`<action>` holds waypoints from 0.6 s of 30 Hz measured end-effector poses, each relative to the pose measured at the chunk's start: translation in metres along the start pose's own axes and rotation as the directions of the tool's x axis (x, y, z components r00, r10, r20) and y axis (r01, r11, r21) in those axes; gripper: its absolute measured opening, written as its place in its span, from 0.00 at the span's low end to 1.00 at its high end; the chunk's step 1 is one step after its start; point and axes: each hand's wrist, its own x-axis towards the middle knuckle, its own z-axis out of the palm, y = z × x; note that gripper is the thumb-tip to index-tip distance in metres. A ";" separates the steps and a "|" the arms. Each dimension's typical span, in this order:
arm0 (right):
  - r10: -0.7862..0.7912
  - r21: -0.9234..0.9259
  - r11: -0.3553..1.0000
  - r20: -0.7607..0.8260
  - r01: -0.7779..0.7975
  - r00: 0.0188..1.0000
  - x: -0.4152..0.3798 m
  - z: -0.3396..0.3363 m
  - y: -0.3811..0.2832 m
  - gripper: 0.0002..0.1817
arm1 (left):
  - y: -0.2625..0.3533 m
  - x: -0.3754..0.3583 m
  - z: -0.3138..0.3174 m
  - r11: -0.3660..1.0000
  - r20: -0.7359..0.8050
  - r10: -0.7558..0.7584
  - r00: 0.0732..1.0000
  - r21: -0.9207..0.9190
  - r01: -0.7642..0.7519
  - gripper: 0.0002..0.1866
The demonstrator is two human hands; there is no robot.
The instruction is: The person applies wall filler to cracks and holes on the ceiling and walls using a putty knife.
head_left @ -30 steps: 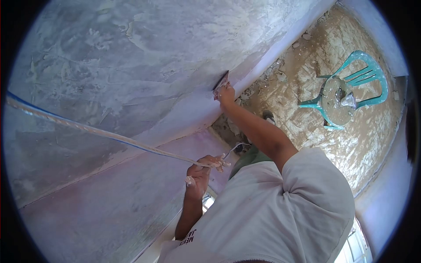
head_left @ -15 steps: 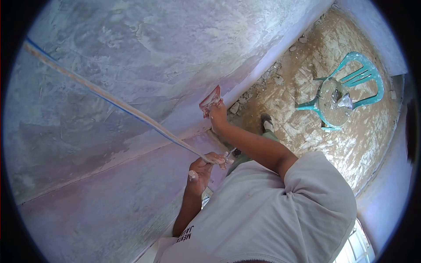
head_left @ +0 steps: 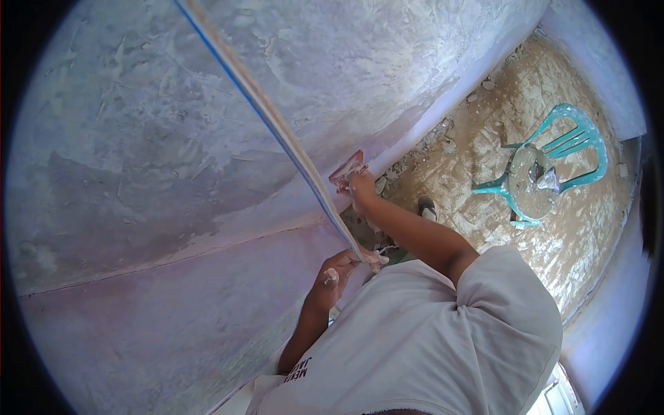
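A long narrow straightedge (head_left: pixel 277 131), pale with a blue edge, runs from the top of the view down to my left hand (head_left: pixel 339 275). The left fingers are closed around its lower end, and whitish paste coats the thumb and fingertips. My right hand (head_left: pixel 362 190) grips a reddish, paste-smeared trowel (head_left: pixel 348 171) close to the base of the wall (head_left: pixel 228 138). Part of the trowel is covered by the right fingers. The wall surface is patchy grey and white.
A green plastic chair (head_left: pixel 596 149) with a smeared seat, a crumpled clear bag (head_left: pixel 548 180) on it, stands on the stained floor (head_left: pixel 453 173). Rubble (head_left: pixel 443 131) lies along the wall's foot. My shoe (head_left: pixel 427 207) shows beyond the right forearm.
The straightedge has swung to a steeper angle, its upper end shifting right in view. Both hands and the trowel sit slightly farther right and lower in the frame.
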 end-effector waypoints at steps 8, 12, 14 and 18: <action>-0.093 -0.062 0.993 0.172 0.105 0.981 -0.038 0.051 -0.011 0.08 | 0.005 0.006 0.002 0.997 0.063 -0.009 0.998 0.072 0.004 0.44; 0.001 0.017 1.000 0.139 -0.004 0.990 -0.046 0.006 -0.013 0.10 | 0.002 0.005 -0.004 0.992 0.049 -0.094 0.994 0.083 0.090 0.47; 0.077 -0.029 0.997 0.049 -0.076 0.996 -0.031 -0.014 0.001 0.11 | 0.000 0.005 -0.003 0.990 0.058 -0.101 0.993 0.101 0.095 0.46; 0.031 -0.021 0.999 0.011 -0.031 0.999 0.038 -0.005 0.025 0.12 | -0.002 0.006 -0.002 0.987 0.089 -0.077 0.993 0.149 0.063 0.43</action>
